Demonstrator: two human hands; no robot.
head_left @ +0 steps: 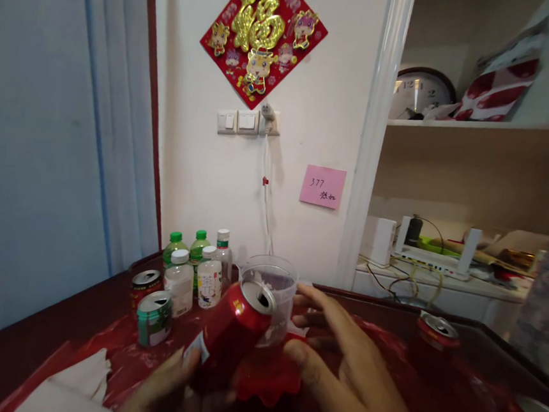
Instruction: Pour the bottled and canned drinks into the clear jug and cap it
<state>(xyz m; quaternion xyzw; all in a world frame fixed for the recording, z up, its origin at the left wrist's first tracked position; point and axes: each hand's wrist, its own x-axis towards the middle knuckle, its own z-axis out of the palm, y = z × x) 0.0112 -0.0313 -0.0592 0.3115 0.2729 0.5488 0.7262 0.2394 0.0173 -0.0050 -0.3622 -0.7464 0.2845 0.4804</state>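
My left hand (162,385), blurred by motion, grips a red drink can (232,334) near its base. The can leans with its opened top up and to the right. Just behind it stands a clear plastic cup (284,284), partly hidden by the can. My right hand (351,373) is open beside the cup, thumb and fingers apart; whether a fingertip touches the cup, I cannot tell. Below the cup lies a red piece with a wavy edge (271,382), its kind unclear.
At the back left stand clear bottles with white caps (179,287), green-capped bottles (175,239), a green can (153,320) and a dark can (145,281). Red cans (439,329) stand on the right. White paper (69,390) lies front left on red plastic sheeting.
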